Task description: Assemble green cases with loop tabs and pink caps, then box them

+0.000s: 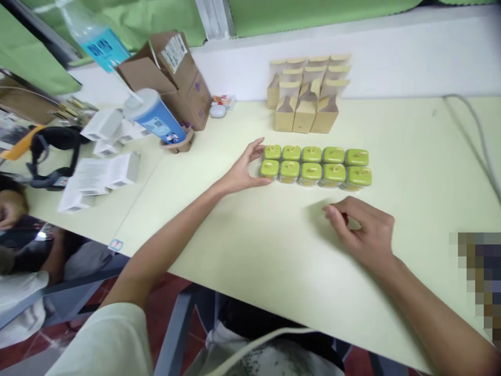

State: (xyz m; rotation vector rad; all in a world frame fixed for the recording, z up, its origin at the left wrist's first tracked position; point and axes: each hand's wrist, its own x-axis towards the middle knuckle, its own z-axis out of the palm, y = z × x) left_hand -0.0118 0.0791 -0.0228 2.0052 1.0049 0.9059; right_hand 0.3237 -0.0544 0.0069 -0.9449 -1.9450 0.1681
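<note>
Several small clear jars (311,172) with glossy green lids stand upright on the table in two close rows, each lid bearing a pale, small raised loop. At the left end of these rows is my left hand (245,169), thumb at the front jar and fingers by the back one, spread apart around the corner. It appears to touch the end jars without lifting any. My right hand (364,227) hovers in front of the rows at the right, apart from them. Its fingers are curled, with thumb and forefinger together, and nothing shows between them.
Open kraft paper boxes (305,112) stand grouped behind the jars. To the left are a cardboard carton (183,78), a blue canister (162,122), white boxes (102,175) and a black headset (55,156). A cable (475,125) lies at right. Another person's hand (11,209) shows far left.
</note>
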